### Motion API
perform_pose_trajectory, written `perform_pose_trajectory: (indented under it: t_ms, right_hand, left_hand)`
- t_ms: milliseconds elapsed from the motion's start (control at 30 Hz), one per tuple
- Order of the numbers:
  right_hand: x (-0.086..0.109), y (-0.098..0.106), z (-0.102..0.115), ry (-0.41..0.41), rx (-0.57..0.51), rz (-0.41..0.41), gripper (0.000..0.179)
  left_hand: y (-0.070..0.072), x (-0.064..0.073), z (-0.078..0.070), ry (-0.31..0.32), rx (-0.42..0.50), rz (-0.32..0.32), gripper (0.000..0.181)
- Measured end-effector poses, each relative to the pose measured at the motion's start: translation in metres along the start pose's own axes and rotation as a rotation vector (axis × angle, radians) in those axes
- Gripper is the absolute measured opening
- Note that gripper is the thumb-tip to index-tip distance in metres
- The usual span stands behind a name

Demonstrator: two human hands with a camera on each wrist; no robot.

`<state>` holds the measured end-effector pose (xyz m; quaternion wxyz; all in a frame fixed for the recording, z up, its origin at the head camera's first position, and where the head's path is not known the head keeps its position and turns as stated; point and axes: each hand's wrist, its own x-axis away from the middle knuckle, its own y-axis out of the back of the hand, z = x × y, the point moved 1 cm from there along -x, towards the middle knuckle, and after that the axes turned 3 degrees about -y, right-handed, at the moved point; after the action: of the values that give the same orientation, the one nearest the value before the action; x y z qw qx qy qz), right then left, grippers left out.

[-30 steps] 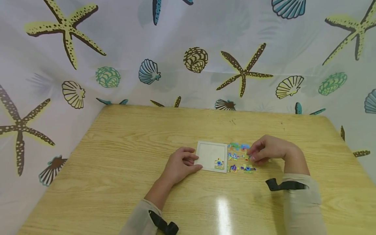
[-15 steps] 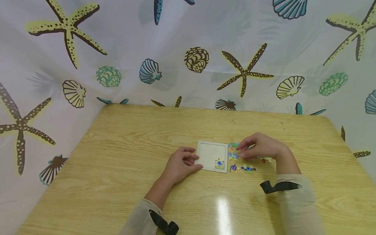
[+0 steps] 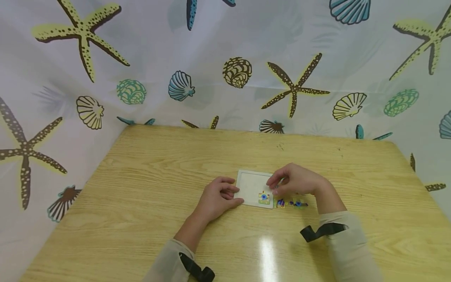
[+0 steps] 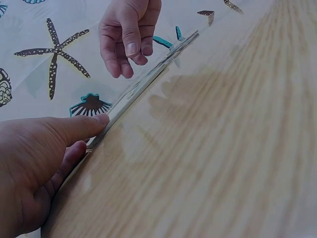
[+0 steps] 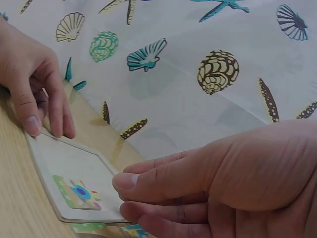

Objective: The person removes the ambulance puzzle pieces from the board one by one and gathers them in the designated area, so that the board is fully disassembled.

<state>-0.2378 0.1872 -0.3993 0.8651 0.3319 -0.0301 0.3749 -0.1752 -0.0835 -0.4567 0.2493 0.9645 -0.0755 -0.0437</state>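
A shallow white puzzle tray (image 3: 251, 182) lies on the table. One colourful jigsaw piece (image 3: 264, 197), with a blue round mark, sits in its near right corner. My left hand (image 3: 215, 197) holds the tray's left edge, thumb at the near side and fingers farther back. Over the tray's right edge hovers my right hand (image 3: 299, 181), thumb and fingertips apart. No piece shows between them in either wrist view. Beneath and beside that hand lie loose jigsaw pieces (image 3: 280, 203), partly covered by it. In the right wrist view, the cornered piece (image 5: 79, 192) shows clearly.
The wood-grain table (image 3: 169, 164) extends around the tray on all sides. Behind it hangs a white cloth (image 3: 208, 105) printed with starfish and shells. A black strap (image 3: 324, 231) circles the right sleeve, and another strap (image 3: 195, 268) the left one.
My right hand has moved left, from the far side of the loose pieces to the tray's right edge, now covering more of them. My left hand and the tray stay in place.
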Motion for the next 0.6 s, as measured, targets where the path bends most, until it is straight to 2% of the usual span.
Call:
perform_pose_trajectory:
  t_ms: [233, 600]
  right_hand:
    - [-0.005, -0.009, 0.005, -0.001, 0.012, 0.002, 0.025]
    - [-0.010, -0.018, 0.009, 0.010, 0.038, 0.048, 0.029]
  left_hand:
    - [-0.001, 0.000, 0.000, -0.003, 0.001, -0.003, 0.029]
    - [-0.001, -0.001, 0.001, -0.004, 0.017, -0.011, 0.029]
